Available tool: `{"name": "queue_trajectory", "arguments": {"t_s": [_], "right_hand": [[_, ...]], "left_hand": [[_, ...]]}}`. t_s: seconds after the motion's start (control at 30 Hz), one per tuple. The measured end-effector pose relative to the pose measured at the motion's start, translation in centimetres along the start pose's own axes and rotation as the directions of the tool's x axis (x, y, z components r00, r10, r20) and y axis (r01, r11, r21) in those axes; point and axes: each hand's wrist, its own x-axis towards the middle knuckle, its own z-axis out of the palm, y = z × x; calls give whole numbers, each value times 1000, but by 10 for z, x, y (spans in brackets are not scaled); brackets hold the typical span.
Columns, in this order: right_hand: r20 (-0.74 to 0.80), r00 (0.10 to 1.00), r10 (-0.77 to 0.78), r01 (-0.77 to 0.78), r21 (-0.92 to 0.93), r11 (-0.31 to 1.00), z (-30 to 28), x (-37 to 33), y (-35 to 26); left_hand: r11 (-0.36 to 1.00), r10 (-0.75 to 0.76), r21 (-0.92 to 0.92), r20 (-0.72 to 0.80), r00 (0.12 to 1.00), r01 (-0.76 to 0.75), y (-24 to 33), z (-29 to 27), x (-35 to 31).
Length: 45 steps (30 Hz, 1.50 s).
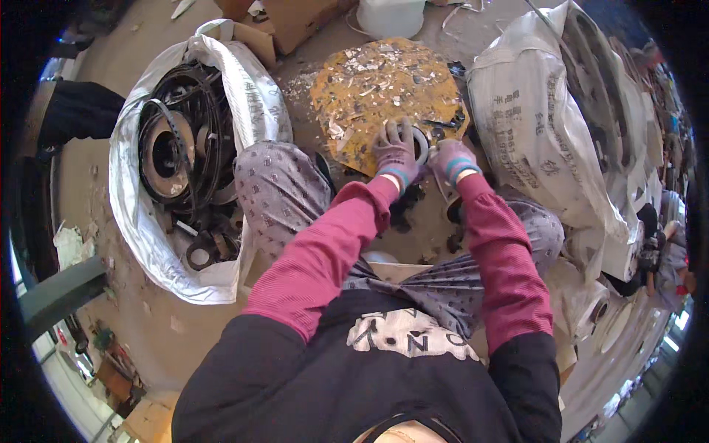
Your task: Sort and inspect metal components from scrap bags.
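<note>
Both my hands wear greyish purple gloves with teal bands at the wrists, and they work over the near edge of a round yellow worktop [354, 96]. My left hand [396, 153] is closed on a light grey ring [422, 145], its fingers curled over the ring's left side. Just right of the ring, my right hand [455, 159] is closed, fingers bent and thumb side turned to the ring. Whatever my right hand grips is hidden by the glove. Chips and scraps, pale and dark, litter the worktop's scratched surface.
A white woven sack [255, 103] at the left holds black rings and reels. Another printed woven sack [517, 118], bulging, stands close at the right. Behind the worktop are a white plastic tub [390, 18] and a cardboard box [299, 22]. A dark beam [63, 295] juts in at far left.
</note>
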Motion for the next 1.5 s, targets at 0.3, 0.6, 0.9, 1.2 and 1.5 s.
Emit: {"name": "queue_trajectory", "arguments": {"t_s": [0.3, 0.6, 0.9, 1.2, 1.5], "right_hand": [[57, 996, -69, 74, -95, 993, -18, 27, 4], [-69, 985, -155, 150, -73, 986, -18, 20, -3], [-3, 995, -102, 97, -267, 959, -19, 40, -19], [57, 997, -48, 60, -221, 973, 1, 24, 1], [-36, 998, 55, -53, 53, 997, 20, 18, 6]], "left_hand": [[811, 508, 122, 341, 791, -573, -28, -36, 23], [996, 48, -77, 189, 981, -34, 2, -29, -14], [925, 371, 8, 213, 904, -381, -9, -39, 12], [932, 361, -77, 189, 913, -353, -10, -20, 13], [980, 174, -91, -49, 984, -178, -10, 5, 10]]}}
